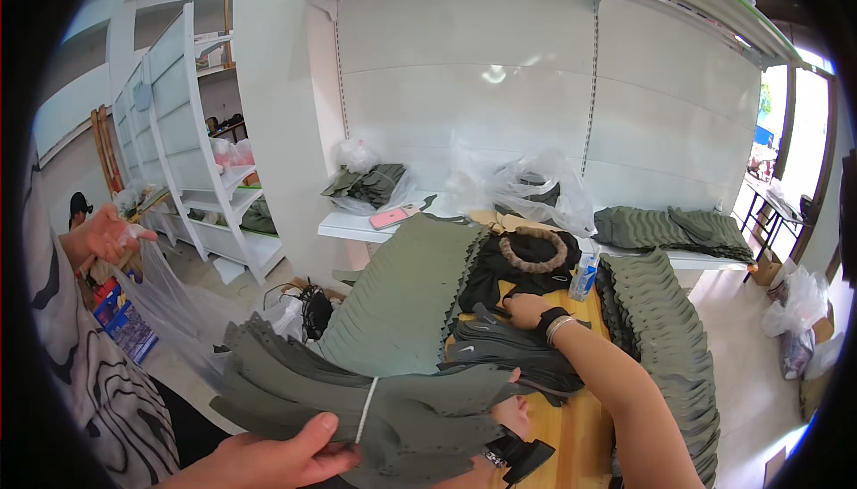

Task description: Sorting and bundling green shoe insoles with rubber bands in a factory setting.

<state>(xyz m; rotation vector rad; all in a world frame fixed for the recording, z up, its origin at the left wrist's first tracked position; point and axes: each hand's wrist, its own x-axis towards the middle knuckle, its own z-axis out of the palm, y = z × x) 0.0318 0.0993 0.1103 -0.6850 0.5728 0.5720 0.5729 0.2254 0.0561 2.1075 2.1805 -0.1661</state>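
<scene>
A tied bundle (375,409) of cut pieces lies nearest on the desk (571,426), with a fanned stack (402,297) behind it and another stack (669,346) along the right edge. Between the stacks lie dark pieces (504,346) and, farther back, a ring (533,251). Behind the desk, a shelf (348,226) carries bags (527,186), a phone (390,217) and more pieces (669,228).

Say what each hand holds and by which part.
The left hand grips a tied bundle of grey-green cut fabric pieces at its near edge, beside the white tie. The right hand rests on dark stacked pieces; whether it grips them cannot be told.
</scene>
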